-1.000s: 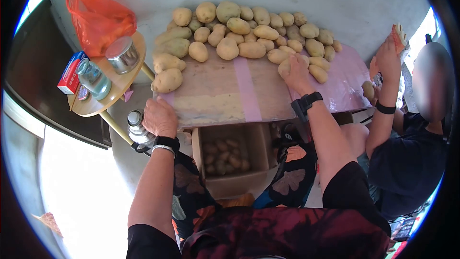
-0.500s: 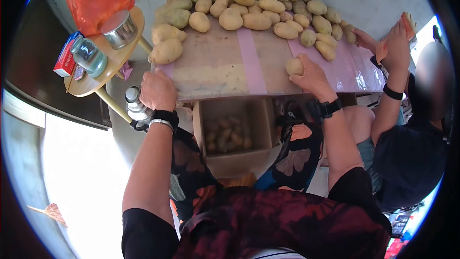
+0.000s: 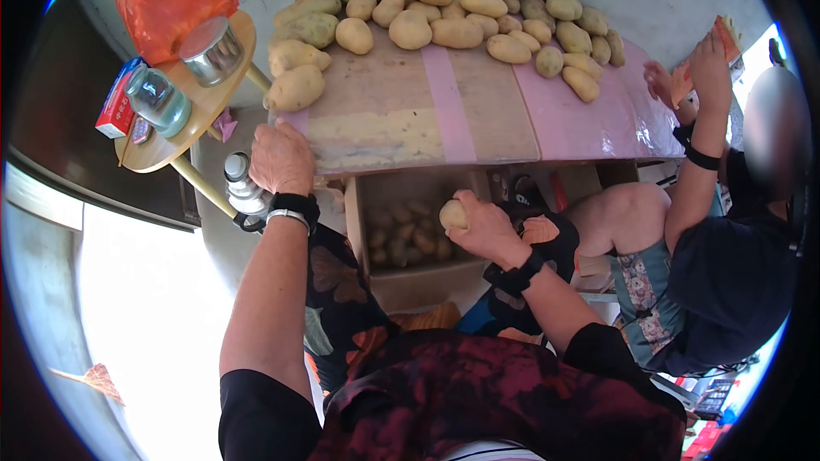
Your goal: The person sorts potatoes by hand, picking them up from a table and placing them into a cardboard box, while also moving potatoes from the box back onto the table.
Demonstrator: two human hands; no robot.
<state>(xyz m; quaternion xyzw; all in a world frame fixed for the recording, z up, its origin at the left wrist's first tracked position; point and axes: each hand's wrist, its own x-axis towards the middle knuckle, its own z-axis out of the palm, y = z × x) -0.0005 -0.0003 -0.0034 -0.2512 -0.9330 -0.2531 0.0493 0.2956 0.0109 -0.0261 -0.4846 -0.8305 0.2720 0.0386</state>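
My right hand [image 3: 489, 229] is closed round a pale potato [image 3: 453, 215], held below the table's front edge at the right side of an open cardboard box [image 3: 363, 226]. Several potatoes [image 3: 401, 235] lie inside that box. At the front left corner of the table [image 3: 376, 137], my left hand [image 3: 282, 158] is closed, its fingers curled against the table edge and partly hidden. A heap of potatoes [image 3: 457, 32] covers the back of the tabletop, with a few large ones [image 3: 295, 88] reaching down its left side.
On the left, a small round table [image 3: 201, 102] bears a glass jar [image 3: 160, 102], a metal canister [image 3: 211, 53], a red-and-blue box [image 3: 118, 102] and an orange plastic bag [image 3: 166, 0]. A bottle [image 3: 242, 183] is beside my left wrist. Another person [image 3: 726, 273] sits at right, holding something reddish [image 3: 728, 34].
My right hand has carried its potato from the tabletop down and left to the box. My left hand stays put. The other person's lower hand has left the potato at the heap's right end.
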